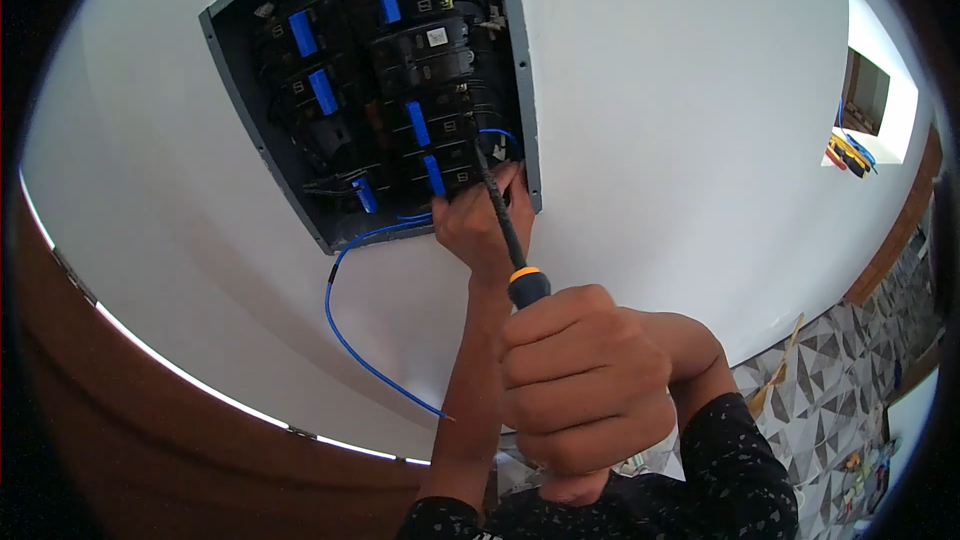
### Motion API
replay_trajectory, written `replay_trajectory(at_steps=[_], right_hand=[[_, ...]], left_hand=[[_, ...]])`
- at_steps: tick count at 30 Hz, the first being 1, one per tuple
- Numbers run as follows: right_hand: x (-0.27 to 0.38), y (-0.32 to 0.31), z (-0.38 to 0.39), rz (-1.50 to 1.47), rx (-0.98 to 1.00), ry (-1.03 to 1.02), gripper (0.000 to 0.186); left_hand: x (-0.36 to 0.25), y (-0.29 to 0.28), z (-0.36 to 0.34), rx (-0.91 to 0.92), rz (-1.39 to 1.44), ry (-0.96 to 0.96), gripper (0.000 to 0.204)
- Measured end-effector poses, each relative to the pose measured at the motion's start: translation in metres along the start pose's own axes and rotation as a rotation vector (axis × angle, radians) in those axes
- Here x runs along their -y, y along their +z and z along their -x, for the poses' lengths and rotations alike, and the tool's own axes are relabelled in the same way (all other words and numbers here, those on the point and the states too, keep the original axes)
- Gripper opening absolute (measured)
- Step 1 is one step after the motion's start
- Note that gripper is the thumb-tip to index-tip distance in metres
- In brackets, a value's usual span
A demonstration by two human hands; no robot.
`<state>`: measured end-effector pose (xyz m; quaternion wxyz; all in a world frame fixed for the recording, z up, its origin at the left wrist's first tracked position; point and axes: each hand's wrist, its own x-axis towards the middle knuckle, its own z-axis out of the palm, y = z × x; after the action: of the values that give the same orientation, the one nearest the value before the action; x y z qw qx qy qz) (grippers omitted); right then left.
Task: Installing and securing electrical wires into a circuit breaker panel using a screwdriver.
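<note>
Screwdriver (505, 230) first: its black shaft runs up from the right hand (585, 390) into the lower right corner of the breaker panel (370, 80), which is set into a white wall (680, 90). The right hand is closed in a full fist around the handle, and only the dark collar with its orange ring shows above the knuckles. The tip is hidden among the breakers (440, 90), so I cannot tell which screw it sits on.

The left hand (478, 220) is up at the panel's lower right corner, fingers curled in against the breakers beside the shaft; whether it pinches the blue wire (345, 335) or only steadies the spot, I cannot tell. That wire leaves the bottom of the panel, loops down the wall and ends loose near the left forearm.

To do this step well, I judge the shaft should stay in line with the screw — a tilted tip is likely to slip and mar the head. Firm push along the shaft while turning helps. The left fingers sit very close to the tip, so keeping them to one side looks wise — a slip could catch them. Blue tabs (303, 33) mark several breakers.

Far right, a wall opening (865, 90) holds some coloured tools, and a patterned floor (840, 370) lies below.
</note>
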<state>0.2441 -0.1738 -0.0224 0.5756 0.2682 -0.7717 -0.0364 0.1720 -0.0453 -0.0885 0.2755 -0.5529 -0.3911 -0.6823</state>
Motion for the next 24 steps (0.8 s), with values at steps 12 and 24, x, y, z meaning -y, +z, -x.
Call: replay_trajectory(at_steps=[12,24], right_hand=[[-0.001,0.011,-0.002,0.063,0.044,0.02,0.036],[-0.005,0.014,-0.012,0.083,-0.011,0.067,0.033]], left_hand=[[0.003,0.0,0.004,0.018,-0.088,-0.015,0.011],[-0.001,0.0,0.004,0.072,0.007,-0.106,0.007]])
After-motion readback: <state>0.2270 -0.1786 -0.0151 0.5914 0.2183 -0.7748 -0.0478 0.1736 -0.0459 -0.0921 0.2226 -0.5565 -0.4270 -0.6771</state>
